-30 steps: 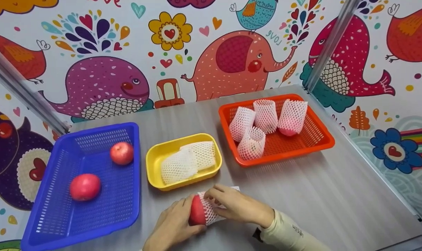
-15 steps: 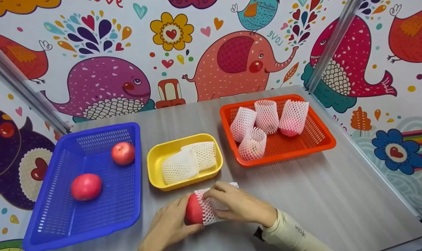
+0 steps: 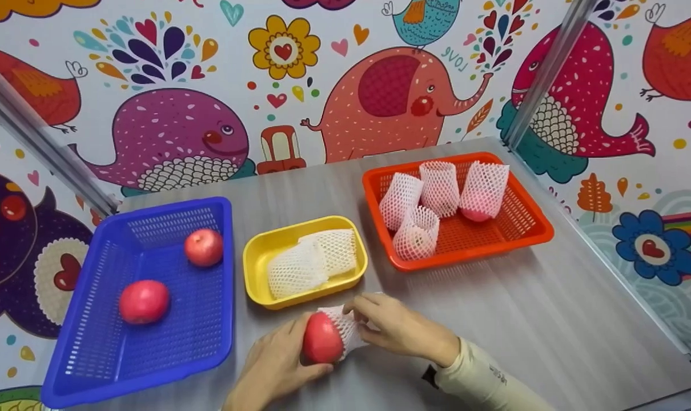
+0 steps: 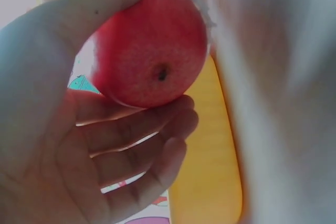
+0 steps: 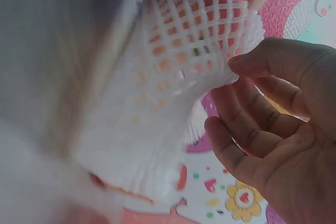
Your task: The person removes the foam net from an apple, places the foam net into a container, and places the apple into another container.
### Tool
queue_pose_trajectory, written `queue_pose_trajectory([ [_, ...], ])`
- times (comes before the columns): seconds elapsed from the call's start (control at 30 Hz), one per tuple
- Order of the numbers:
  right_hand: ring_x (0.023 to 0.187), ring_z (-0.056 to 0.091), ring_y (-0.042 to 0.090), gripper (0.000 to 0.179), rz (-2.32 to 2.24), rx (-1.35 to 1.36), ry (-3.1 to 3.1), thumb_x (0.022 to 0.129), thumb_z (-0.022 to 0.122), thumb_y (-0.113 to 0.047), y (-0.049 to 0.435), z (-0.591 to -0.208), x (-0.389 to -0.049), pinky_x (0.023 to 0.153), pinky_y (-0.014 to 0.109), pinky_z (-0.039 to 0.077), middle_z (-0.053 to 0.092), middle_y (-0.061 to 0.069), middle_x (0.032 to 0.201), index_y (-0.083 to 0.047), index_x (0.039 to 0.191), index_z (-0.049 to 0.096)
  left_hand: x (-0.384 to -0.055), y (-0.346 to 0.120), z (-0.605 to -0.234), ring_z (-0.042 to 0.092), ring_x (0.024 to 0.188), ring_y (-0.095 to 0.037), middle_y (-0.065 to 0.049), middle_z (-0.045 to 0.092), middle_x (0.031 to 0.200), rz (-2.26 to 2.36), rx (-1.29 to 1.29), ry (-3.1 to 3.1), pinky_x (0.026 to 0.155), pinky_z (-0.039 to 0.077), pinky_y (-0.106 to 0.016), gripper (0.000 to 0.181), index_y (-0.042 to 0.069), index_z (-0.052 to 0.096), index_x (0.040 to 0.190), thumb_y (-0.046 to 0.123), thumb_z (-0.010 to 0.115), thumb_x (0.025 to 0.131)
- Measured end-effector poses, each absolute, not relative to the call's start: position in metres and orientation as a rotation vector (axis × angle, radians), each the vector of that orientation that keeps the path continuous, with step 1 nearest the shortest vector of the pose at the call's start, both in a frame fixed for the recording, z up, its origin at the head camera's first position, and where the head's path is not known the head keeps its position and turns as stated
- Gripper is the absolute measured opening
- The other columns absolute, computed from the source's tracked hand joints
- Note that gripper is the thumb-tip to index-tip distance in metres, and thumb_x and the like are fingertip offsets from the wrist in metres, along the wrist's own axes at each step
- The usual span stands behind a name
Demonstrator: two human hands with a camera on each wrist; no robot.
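In the head view, my left hand [image 3: 274, 359] grips a red apple [image 3: 322, 338] low over the table's front part. The left wrist view shows the thumb on top of the apple [image 4: 152, 51] and the fingers curled under it, its small dark end pit facing the camera. A white foam net sleeve [image 3: 335, 315] covers the apple's right side. My right hand [image 3: 402, 331] pinches the edge of this sleeve. Up close in the right wrist view, the net [image 5: 157, 87] spreads over the apple's far end, with the thumb and index finger of my right hand [image 5: 278, 114] on its edge.
A blue basket [image 3: 225, 319] at left holds two bare apples [image 3: 144, 301]. Between the baskets, a yellow tray [image 3: 254, 285] contains flattened foam nets [image 3: 297, 271]. At back right, a red basket [image 3: 482, 245] holds several net-wrapped fruits [image 3: 417, 234]. Patterned walls enclose the table.
The apple has turned in my left hand, so more of its red skin shows outside the net. My right fingers have shifted a little right along the sleeve.
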State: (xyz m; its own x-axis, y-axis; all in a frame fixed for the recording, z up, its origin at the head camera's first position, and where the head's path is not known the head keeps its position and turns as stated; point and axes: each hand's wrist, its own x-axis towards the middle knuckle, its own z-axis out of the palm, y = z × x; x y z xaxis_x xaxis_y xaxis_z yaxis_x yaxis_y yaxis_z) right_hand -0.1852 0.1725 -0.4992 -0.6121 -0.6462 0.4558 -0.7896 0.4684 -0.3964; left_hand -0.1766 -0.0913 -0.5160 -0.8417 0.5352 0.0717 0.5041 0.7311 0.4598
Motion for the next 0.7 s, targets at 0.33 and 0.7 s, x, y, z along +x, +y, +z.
queue_pose_trajectory([
  [0.33,0.079,0.06,0.017,0.04,0.775,1.06,-2.438,0.076,0.075,0.008,0.225,-0.467,-0.192,0.068,0.027,0.054,0.06,0.004,0.09,-0.005,0.111,0.062,-0.178,-0.102,-0.513,0.063,0.105,-0.029,-0.01,0.065,0.118,0.716,0.789,2.84,0.087,0.05,-0.055,0.081,0.008,0.055,0.133,0.053,0.085,0.073],
  [0.7,0.091,0.059,0.019,0.029,0.663,1.076,-2.484,0.084,0.076,0.0,0.224,-0.408,-0.216,0.078,0.03,0.056,0.061,0.006,0.102,-0.007,0.11,0.065,-0.176,-0.102,-0.512,0.062,0.105,-0.029,-0.009,0.065,0.117,0.73,0.772,2.787,0.088,0.049,-0.056,0.082,0.007,0.056,0.133,0.053,0.085,0.072],
])
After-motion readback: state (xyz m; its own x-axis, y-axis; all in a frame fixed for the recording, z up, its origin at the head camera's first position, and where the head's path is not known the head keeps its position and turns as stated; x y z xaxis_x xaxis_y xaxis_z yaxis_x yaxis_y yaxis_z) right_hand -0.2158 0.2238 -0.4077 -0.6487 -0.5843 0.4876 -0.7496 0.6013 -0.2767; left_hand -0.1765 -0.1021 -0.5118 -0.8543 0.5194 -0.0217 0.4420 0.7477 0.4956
